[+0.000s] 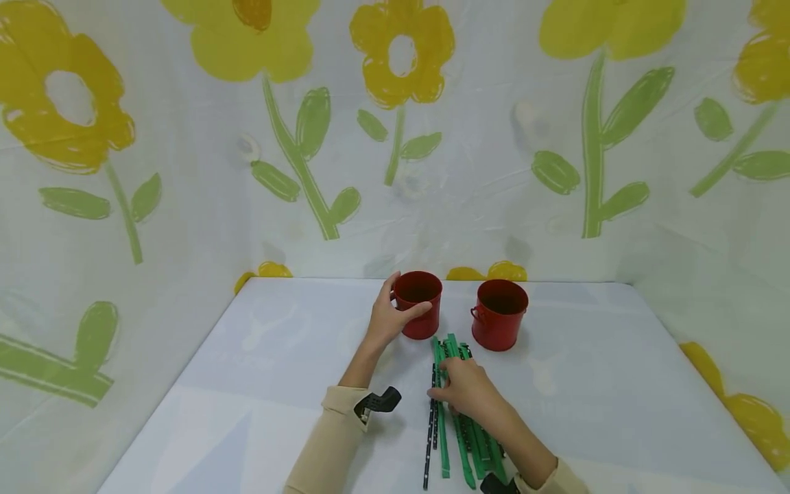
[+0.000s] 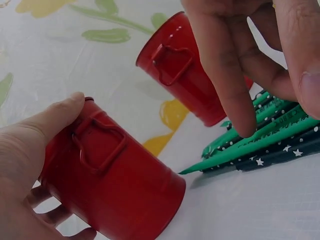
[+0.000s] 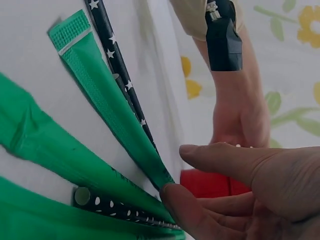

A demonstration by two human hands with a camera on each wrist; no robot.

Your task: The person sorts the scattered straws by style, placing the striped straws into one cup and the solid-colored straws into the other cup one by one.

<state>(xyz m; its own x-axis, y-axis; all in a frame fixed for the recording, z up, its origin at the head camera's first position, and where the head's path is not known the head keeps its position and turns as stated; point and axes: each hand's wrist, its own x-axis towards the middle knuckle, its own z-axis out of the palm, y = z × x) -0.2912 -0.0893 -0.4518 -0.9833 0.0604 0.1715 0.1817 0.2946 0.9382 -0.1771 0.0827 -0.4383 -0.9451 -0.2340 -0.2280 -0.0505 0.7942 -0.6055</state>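
A person works with two bare hands at a white table (image 1: 278, 412). The left hand (image 1: 389, 321) grips a red metal bucket (image 1: 423, 328), its thumb on the near side by the rim and its fingers curled round the other side. This bucket stands upright near the table's far edge. A second red bucket (image 1: 498, 331), with a loop handle like the first, stands upright to its right, a little apart and untouched.

In front of the two buckets lies a loose bundle running lengthwise: long, flat green packets (image 1: 444, 442) with crimped ends, black straws with white stars (image 3: 117, 57) and a black straw with white dots (image 3: 105, 204). Their far ends lie near the bases of the buckets.

The right hand (image 1: 470, 387) is over the bundle, fingers loosely bent, thumb and forefinger apart, grasping nothing. Whether a fingertip touches a packet is hard to tell.

Both arms wear beige sleeves (image 1: 327, 439). Behind the table hangs a pale cloth (image 1: 475, 151) printed with yellow flowers and green leaves.
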